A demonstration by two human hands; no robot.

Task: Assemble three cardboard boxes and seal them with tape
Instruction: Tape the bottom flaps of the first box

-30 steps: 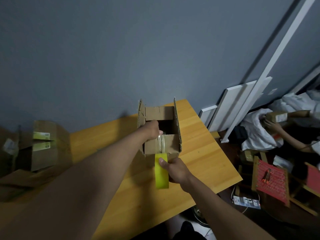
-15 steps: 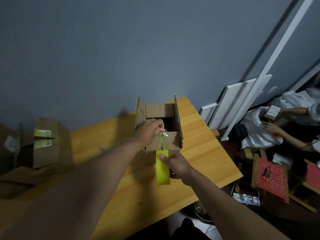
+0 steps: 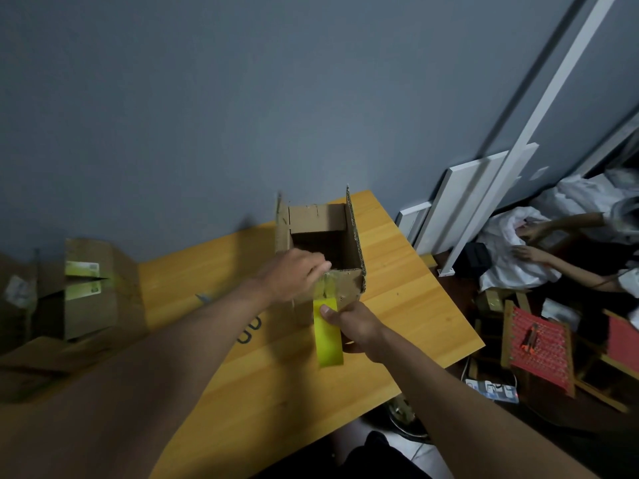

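A: Where does the box stand?
B: On the wooden worktop, near its far edge, close to the grey wall. Its top is open; the side flaps stand upright and the near flap is folded towards the person.

A: What does the right hand hold?
B: A yellow tape roll, held on edge just below the box's near wall. The thumb lies on the roll's outer face and the fingers curl round its far side.

A: And the left hand?
B: It is at the near rim of the box, fingers drawn together and pinching the end of a clear tape strip. The strip runs from that pinch down over the near flap to the roll.

A: Does the strip lie flat on the cardboard?
B: It looks wrinkled; whether it adheres along its whole length cannot be told.

A: What else is on the worktop?
B: At the left end, a second box bearing yellow-green labels, blurred, with flattened cardboard below it.

A: And beyond the worktop?
B: To the right, white boards lean on the wall; another person's hands rest on white cloth. A red-seated stool and a power strip are on the floor.
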